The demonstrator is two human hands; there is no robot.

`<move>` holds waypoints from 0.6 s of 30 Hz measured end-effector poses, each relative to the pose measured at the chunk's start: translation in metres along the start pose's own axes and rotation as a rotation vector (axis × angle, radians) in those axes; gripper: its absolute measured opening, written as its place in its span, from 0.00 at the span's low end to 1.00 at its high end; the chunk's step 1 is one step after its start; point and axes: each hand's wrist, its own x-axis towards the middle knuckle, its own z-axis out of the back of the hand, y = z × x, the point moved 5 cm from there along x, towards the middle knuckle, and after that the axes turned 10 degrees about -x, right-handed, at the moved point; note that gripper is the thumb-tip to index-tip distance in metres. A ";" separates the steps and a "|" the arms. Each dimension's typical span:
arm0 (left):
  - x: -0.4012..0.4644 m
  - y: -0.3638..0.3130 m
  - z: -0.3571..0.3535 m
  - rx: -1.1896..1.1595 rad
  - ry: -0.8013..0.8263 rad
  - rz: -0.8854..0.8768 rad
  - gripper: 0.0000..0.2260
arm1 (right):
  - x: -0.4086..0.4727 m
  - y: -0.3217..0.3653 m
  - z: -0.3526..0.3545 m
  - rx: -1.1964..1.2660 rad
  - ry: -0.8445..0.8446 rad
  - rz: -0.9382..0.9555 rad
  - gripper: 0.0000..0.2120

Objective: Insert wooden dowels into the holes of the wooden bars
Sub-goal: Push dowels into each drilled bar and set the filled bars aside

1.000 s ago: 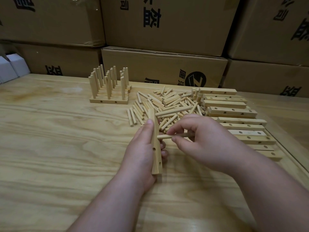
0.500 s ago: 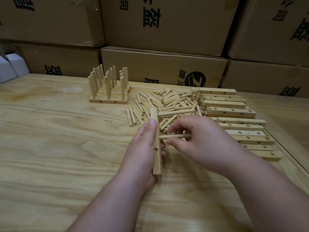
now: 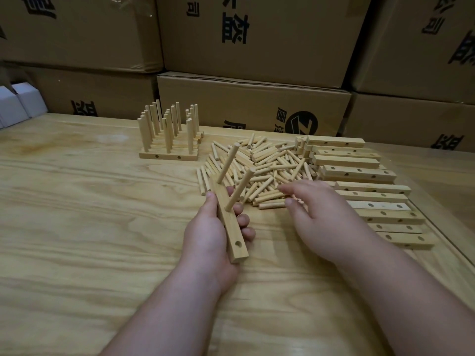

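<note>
My left hand [image 3: 209, 236] grips a wooden bar [image 3: 232, 232] that points away from me over the table. Two dowels stand in the bar: a far dowel [image 3: 228, 163] and a nearer dowel [image 3: 240, 188]. One hole near the bar's close end is bare. To the right, my right hand [image 3: 316, 214] hovers with fingers apart and nothing in it, at the near edge of the pile of loose dowels [image 3: 262, 170]. Drilled bars without dowels lie in a row [image 3: 370, 191] on the right.
Several finished bars with upright dowels [image 3: 168, 140] stand stacked at the back left of the wooden table [image 3: 77, 227]. Cardboard boxes [image 3: 252, 106] wall off the far edge. White boxes [image 3: 18, 104] sit at far left.
My right hand has pushed its dowel into the bar and let go, then moved right toward the pile. My left hand has turned the bar so the dowels point up.
</note>
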 end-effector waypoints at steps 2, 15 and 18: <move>0.000 0.000 0.000 -0.008 -0.003 0.006 0.16 | -0.001 -0.004 -0.014 -0.116 0.086 0.014 0.18; -0.001 0.000 -0.001 0.002 -0.008 0.013 0.17 | -0.001 -0.019 -0.028 -0.298 0.141 -0.084 0.17; -0.002 0.000 -0.001 0.005 -0.008 0.012 0.17 | -0.002 -0.020 -0.031 -0.296 0.155 -0.092 0.17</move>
